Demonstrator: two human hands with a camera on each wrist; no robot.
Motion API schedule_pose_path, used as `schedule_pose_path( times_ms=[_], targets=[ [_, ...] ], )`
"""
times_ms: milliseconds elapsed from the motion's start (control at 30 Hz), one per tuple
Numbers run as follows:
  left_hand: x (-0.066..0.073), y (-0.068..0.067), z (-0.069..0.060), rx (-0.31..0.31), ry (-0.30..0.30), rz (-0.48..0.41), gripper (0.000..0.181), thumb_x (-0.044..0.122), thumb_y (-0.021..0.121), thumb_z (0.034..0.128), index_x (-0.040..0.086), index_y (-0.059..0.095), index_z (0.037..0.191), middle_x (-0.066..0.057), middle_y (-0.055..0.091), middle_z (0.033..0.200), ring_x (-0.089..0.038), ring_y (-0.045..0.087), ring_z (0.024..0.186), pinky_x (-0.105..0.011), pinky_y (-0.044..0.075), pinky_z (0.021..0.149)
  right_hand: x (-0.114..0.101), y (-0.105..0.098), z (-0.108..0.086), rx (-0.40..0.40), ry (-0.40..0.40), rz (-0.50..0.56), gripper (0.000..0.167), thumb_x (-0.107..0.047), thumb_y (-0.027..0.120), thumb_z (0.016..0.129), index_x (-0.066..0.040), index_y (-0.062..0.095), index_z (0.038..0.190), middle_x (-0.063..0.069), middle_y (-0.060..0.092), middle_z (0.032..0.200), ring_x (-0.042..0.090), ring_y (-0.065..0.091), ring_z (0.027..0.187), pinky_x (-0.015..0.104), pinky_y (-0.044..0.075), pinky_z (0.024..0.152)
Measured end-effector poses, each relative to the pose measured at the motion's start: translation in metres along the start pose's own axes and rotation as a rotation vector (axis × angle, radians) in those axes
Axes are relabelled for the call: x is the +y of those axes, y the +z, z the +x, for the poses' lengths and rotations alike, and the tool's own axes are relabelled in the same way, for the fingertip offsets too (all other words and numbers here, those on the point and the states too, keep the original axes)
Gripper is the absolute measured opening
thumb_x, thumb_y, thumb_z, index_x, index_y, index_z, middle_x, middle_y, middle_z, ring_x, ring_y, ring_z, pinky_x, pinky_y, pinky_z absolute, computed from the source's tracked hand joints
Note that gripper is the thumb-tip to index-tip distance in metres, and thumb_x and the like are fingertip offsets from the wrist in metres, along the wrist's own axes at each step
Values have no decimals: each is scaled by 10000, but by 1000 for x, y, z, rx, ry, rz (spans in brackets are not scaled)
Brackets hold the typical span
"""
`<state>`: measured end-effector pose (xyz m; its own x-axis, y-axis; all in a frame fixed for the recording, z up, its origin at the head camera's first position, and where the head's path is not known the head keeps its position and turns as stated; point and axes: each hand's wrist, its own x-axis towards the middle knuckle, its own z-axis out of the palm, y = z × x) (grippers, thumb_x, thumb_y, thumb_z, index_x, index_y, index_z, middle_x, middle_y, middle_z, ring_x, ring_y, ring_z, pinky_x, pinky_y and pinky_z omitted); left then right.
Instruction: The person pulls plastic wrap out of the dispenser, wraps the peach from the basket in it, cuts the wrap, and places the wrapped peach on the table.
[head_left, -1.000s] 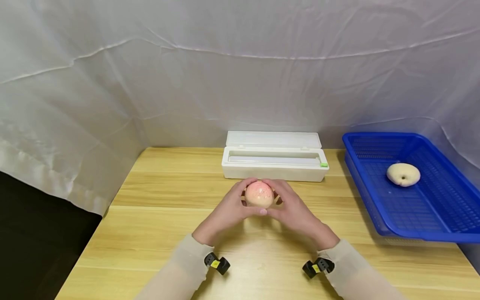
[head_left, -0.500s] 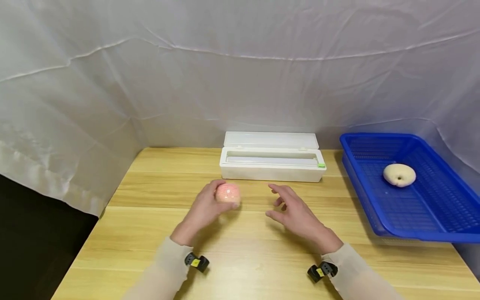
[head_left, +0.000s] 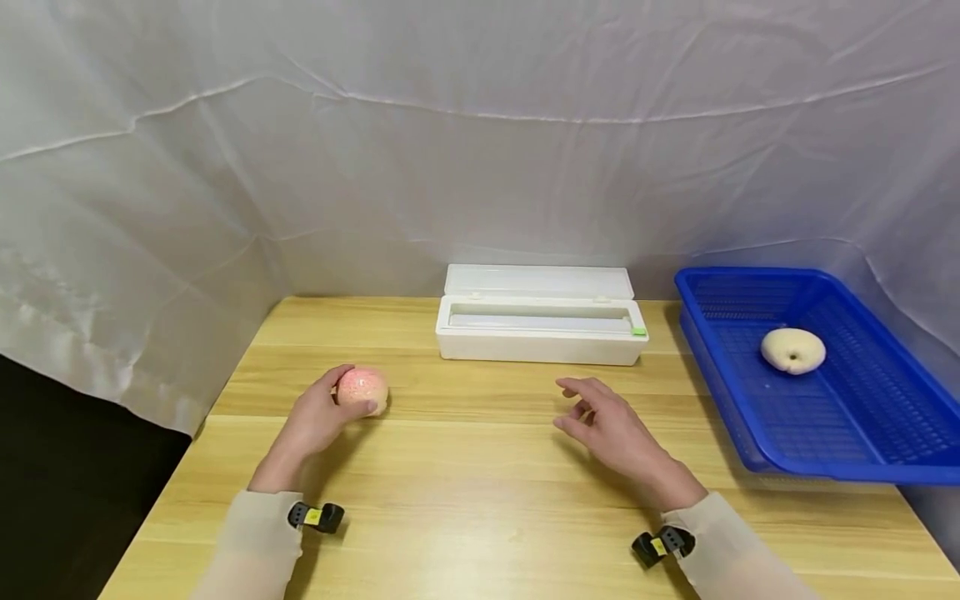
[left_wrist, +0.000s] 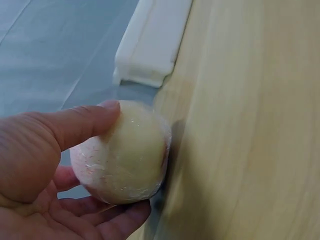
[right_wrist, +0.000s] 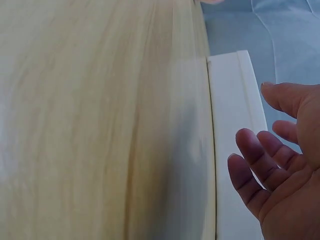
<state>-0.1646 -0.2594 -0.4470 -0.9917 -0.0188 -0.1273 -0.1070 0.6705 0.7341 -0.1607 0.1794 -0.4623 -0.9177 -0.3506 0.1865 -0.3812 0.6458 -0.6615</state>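
Note:
A pink and cream peach (head_left: pixel 365 387) sits in the grasp of my left hand (head_left: pixel 311 423), over the left part of the table. Up close in the left wrist view, clear film with shiny creases covers the peach (left_wrist: pixel 132 160). The thumb lies along its upper side and the fingers curl beneath it. My right hand (head_left: pixel 618 435) hovers right of centre, its fingers loosely bent and apart, with nothing in them. Behind the hands stands a white cling film dispenser (head_left: pixel 540 346), its lid raised.
To the right is a blue plastic basket (head_left: pixel 731 392) holding one pale, flattened fruit (head_left: pixel 793 351). A green tab (head_left: pixel 638 331) marks the dispenser's right end. Grey-white cloth (head_left: pixel 480 183) hangs behind the wooden table (head_left: pixel 465 500).
Both hands were round the peach a second ago. The right hand has let go and moved slightly right, while the left hand has carried the peach leftward.

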Motion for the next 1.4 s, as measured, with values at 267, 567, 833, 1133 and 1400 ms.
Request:
schedule_pose_path(
  times_ms=[267, 567, 833, 1133, 1400],
  targets=[
    [1, -1, 1, -49, -21, -33, 953, 340, 772, 957, 15, 216, 1660, -328, 391, 1609, -459, 543, 1364, -531, 551, 1027, 3, -3, -2, 16, -3, -1, 444, -214, 779, 977, -60, 667, 1378, 85, 710, 1221, 105, 639, 927, 296, 581, 816],
    [4, -1, -5, -35, 19, -16, 1020, 343, 791, 932, 21, 163, 1669, -347, 285, 1640, -504, 464, 1426, -631, 461, 1127, 5, -14, -1, 13, 17, -46, 372, -221, 769, 984, -63, 708, 1316, 67, 727, 1162, 118, 636, 930, 281, 571, 792],
    [32, -5, -1, 64, 120, 146, 956, 540, 661, 1014, 12, 198, 1663, -350, 275, 1646, -518, 499, 1377, -692, 395, 1147, 8, -51, 18, 53, -23, -181, 289, -154, 760, 979, -40, 742, 1244, 86, 731, 1103, 187, 676, 908, 340, 571, 761],
    [80, 5, 20, 156, 227, 288, 543, 305, 658, 1050, 4, 548, 1488, -276, 506, 1529, -478, 445, 1417, -617, 375, 1182, 1, -100, 49, 86, 6, -409, 165, -158, 674, 1030, -47, 786, 1078, 121, 750, 968, 270, 672, 828, 503, 555, 769],
    [118, 27, 60, 123, 415, 424, 276, 144, 692, 1013, 33, 750, 1259, -155, 727, 1319, -365, 627, 1301, -514, 420, 1176, -2, -119, 80, -29, 5, -560, 186, -138, 635, 1031, -50, 782, 1105, 139, 765, 1030, 314, 703, 918, 547, 572, 839]
  ],
)
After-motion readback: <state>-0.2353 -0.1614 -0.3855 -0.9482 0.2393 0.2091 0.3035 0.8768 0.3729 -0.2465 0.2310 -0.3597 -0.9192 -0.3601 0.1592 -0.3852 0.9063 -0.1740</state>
